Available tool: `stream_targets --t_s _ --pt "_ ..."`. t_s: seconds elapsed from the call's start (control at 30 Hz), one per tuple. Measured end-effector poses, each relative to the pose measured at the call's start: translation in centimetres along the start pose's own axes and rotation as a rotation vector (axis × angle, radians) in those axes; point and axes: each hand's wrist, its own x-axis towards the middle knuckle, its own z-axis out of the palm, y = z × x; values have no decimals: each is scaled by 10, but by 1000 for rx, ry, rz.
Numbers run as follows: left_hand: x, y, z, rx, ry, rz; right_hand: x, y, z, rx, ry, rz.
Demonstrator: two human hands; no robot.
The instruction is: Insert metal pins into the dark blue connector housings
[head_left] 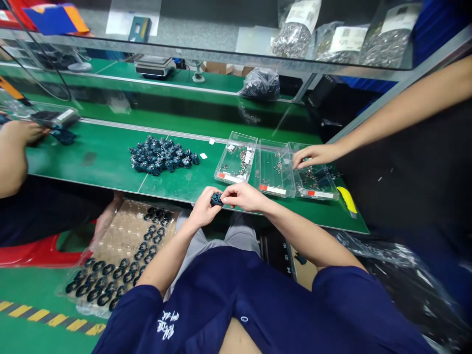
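My left hand (pixel 205 207) grips a small dark blue-green plastic part (pixel 216 198) just off the front edge of the green table. Against its right side press the fingers of my right hand (pixel 241 196), closed in a pinch; whatever small piece they hold is hidden. Beyond my hands lies a pile of similar dark plastic parts (pixel 158 156). To the right stand three clear trays with small metal pieces: a left tray (pixel 225 173), a middle tray (pixel 266 172) and a right tray (pixel 320 188).
A co-worker's hand (pixel 317 155) reaches into the right tray. Another person's arm (pixel 13 152) is at the left. A yellow-handled tool (pixel 347 200) lies near the right corner. A sheet of black rings (pixel 121 231) is at lower left. Bags of metal pieces (pixel 295 37) sit on the shelf.
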Motion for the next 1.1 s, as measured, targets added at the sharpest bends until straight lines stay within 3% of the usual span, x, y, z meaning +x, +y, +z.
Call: stream_targets --t_s 0.13,0.23,0.43,0.53,0.73,0.93,1.03,1.1 --pt "1 -1 0 8 -38 29 7 2 -9 94 -126 54" --pt "3 -2 1 27 -85 58 10 2 -12 45 -140 96" --pt "8 -4 2 101 -154 77 9 0 -4 -257 12 93" --pt "11 -3 5 133 -172 99 8 9 -1 -262 93 87" --pt "16 -5 18 70 -218 110 2 44 -7 167 98 188" --pt "31 -6 49 43 -299 71 -16 76 -7 592 211 341" --pt "39 -3 66 12 -318 27 -35 90 -28 615 169 282" --pt "43 -2 74 -33 -282 -43 -54 102 -68 479 196 208"
